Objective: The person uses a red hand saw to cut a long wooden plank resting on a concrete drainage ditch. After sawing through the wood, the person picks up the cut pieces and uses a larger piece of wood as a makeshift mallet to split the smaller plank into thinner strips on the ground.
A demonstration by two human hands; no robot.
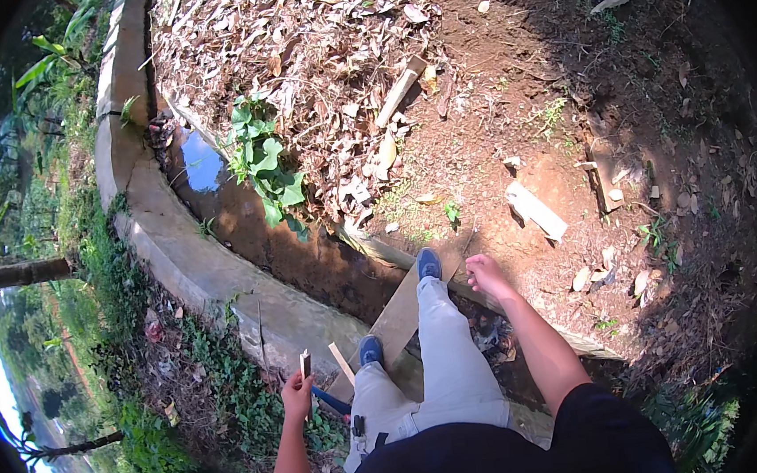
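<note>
Two bare hands reach out in front of me, well apart. My left hand point(298, 396) is closed, its fingers and thumb pinching a short wooden piece point(306, 363) that stands up out of the grip, dark on its upper part and pale along one side. My right hand point(485, 274) is partly curled, knuckles outward; I cannot tell whether anything small sits inside it.

Just right of the wooden piece, a thin pale strip of wood point(341, 364) slants beside my left shoe point(371, 350). A blue, rod-like thing point(330, 401) shows between my left hand and my light trousers point(460, 368), partly hidden.

Both feet are on a plank point(401, 316) that spans a muddy ditch point(310, 273), my right shoe point(429, 263) at its far end, close to my right hand. A curving concrete wall point(187, 260) edges the ditch on the left, and a broad-leaved green plant point(268, 167) hangs over the water from the other bank.

Beyond my right hand, a pale wood block point(536, 211) lies on the brown soil. Farther off, a longer piece of wood point(401, 91) lies among dry leaves point(293, 52). Past the wall on my left are green undergrowth and a tree trunk point(13, 276).
</note>
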